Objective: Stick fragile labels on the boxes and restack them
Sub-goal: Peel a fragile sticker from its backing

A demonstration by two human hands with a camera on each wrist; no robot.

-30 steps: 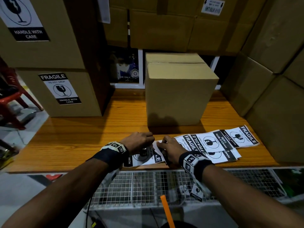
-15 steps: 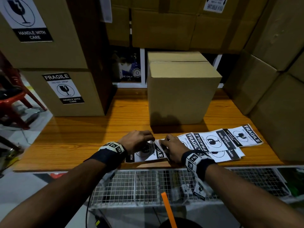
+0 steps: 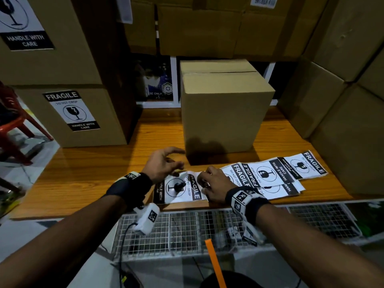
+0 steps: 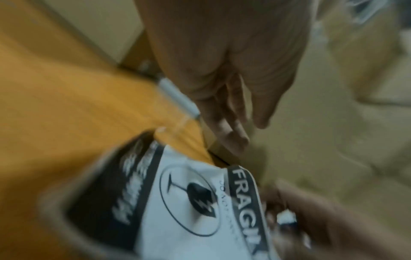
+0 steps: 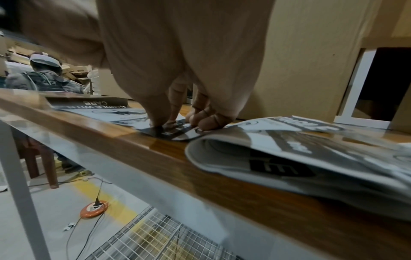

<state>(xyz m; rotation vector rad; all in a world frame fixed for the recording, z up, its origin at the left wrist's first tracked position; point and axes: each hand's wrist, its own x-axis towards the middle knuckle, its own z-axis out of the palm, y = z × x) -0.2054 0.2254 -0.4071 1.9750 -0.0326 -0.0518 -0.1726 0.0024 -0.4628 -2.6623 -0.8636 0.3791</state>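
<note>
At the near edge of the desk (image 3: 87, 179) a fragile label (image 3: 179, 189) lies flat, its glass symbol face up. The right hand (image 3: 216, 187) pins the label's right end to the wood with thumb and curled fingertips (image 5: 206, 121) (the right wrist view shows them pressing on the black band, but whether they pinch the paper I cannot tell). The left hand (image 3: 161, 165) hovers just above the label's left part, fingers spread and loosely bent, holding nothing; the left wrist view is blurred. To the right, more labels (image 3: 276, 173) fan out in an overlapping pile along the near edge toward the right corner, the bottom sheets curling over the desk's lip. Behind the hands, at the middle of the desk, stands a plain closed box (image 3: 225, 109) with no label on its facing side. At the left edge two labelled boxes (image 3: 68, 113) are stacked, their stickers facing forward. More cardboard boxes (image 3: 342, 90) wall in the right edge and the back. Below the near edge runs a white wire rack (image 3: 187, 231), and a red chair (image 3: 16, 129) stands off the desk's left side.
</note>
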